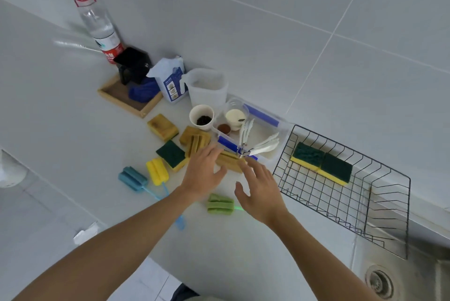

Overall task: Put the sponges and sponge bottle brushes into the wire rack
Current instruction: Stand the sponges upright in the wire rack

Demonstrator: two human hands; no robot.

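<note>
A black wire rack (379, 205) stands at the right with two green-and-yellow sponges (322, 163) in it. On the counter lie several tan sponges: one at the far left (162, 127), a grooved one (195, 139) and one (230, 161) between my hands. A green-topped sponge (171, 154) sits beside them. Three sponge bottle brushes lie near: blue (132, 178), yellow (157, 171), green (220, 204). My left hand (202, 176) is spread, fingers touching the tan sponge. My right hand (261, 189) is open, fingertips at that sponge's right end.
A clear plastic tub (280, 144) with cups and white spoons sits behind the sponges. A paper cup (201, 118), measuring jug (207, 86), wooden tray (117, 100) and water bottle (99, 25) stand along the tiled wall. A steel sink drain (379, 281) is at lower right.
</note>
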